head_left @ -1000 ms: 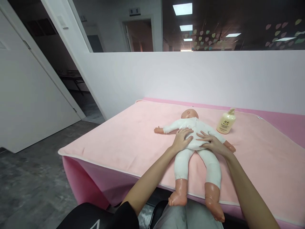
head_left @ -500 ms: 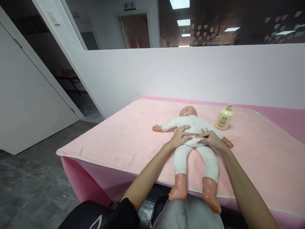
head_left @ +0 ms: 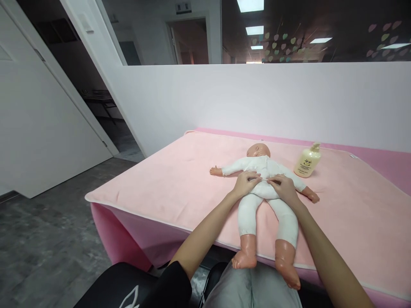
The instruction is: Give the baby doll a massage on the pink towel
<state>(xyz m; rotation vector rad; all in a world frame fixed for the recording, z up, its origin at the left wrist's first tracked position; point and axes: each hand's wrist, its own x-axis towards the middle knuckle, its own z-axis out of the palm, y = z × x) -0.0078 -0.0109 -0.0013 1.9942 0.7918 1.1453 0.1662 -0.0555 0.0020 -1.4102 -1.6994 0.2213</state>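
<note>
A baby doll [head_left: 258,164] in white clothes lies stretched out on the pink blanket [head_left: 160,179], its bare feet over the front edge. Its head points away from me, with an ear showing. My left hand [head_left: 248,183] rests at the left side of the doll's waist, fingers drawn together on the white cloth. From the right, my right hand [head_left: 284,187] pinches the cloth at the waist in the same way. A narrow gap separates the two sets of fingertips, and a fold of cloth shows between them.
A pale yellow pump bottle [head_left: 307,161] stands beside the doll's right-hand arm. Behind the table rises a white wall [head_left: 257,98] with a window above it. On the left is a door [head_left: 48,115]. A black chair [head_left: 118,286] stands below the table's front edge.
Both hands had fingers spread flat over the doll's waist; now the fingers are gathered together, gripping the cloth. The whole view has shifted slightly.
</note>
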